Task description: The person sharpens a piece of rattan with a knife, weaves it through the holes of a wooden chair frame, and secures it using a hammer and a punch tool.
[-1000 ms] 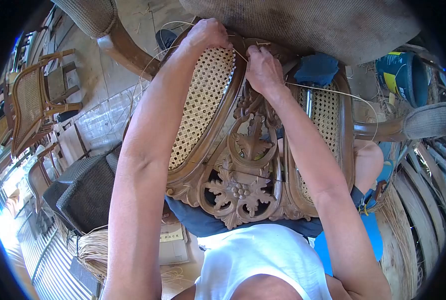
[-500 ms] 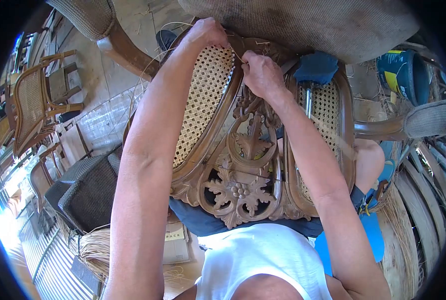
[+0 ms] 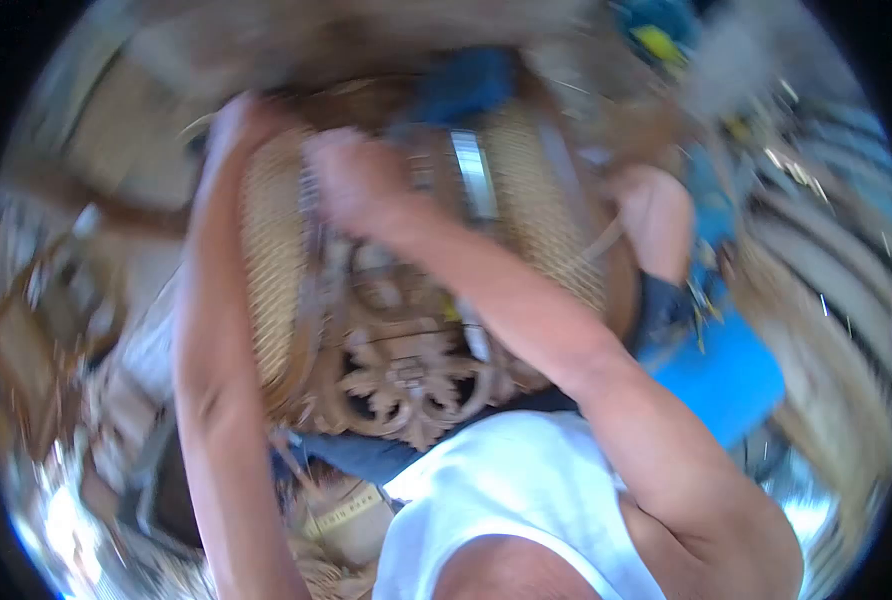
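Note:
The picture is heavily blurred by camera motion. A carved wooden chair back [image 3: 406,375] with two woven cane panels lies across my lap. My left hand [image 3: 241,120] rests at the far top edge of the left cane panel [image 3: 271,250]. My right hand [image 3: 351,185] is closed over the carved centre rail beside that panel; a thin cane strand was pinched in it moments ago, but the blur hides it now. The right cane panel [image 3: 536,195] lies beyond my right forearm.
A blue cloth [image 3: 461,85] sits at the far end of the chair back. A bare knee [image 3: 656,215] and a blue surface [image 3: 716,375] show at right. Bundled cane strips [image 3: 826,290] lie at far right. Other furniture at left is smeared.
The camera has swung sharply, shifting everything left and blurring the view. My right hand has dropped lower along the centre rail, away from the top edge.

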The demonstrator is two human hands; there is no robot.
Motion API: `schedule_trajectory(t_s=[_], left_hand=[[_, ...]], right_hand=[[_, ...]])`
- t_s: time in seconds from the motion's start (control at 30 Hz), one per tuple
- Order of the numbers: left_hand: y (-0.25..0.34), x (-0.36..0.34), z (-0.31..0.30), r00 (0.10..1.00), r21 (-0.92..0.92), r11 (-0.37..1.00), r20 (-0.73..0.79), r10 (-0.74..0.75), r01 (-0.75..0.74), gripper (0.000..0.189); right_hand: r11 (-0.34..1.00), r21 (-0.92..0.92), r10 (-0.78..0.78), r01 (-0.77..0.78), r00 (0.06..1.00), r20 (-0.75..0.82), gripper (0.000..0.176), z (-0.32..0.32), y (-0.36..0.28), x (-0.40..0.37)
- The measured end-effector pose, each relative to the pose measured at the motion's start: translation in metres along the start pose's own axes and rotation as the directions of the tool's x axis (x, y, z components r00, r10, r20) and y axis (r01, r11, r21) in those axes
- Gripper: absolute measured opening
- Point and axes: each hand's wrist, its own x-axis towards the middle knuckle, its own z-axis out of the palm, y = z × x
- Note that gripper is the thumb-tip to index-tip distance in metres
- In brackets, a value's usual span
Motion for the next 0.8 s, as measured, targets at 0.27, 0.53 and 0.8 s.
schedule_trajectory(t_s=[0.27,0.53,0.8], left_hand=[[0.042,-0.090,0.045,0.828,0.081,0.933,-0.440,0.348,-0.349,0.030],[0.065,-0.130,0.037,0.788,-0.036,0.860,-0.420,0.450,-0.510,0.019],[0.103,-0.235,0.026,0.935,-0.381,0.873,-0.296,0.197,-0.305,0.021]], right_hand=[[0.966,0.164,-0.198,0.202,0.979,-0.041,0.027,-0.092,-0.026,-0.090],[0.848,0.529,0.249,0.034,0.855,-0.455,0.033,-0.255,0.153,-0.259],[0.496,0.140,0.861,-0.857,0.466,-0.204,0.030,-0.202,0.452,-0.490]])
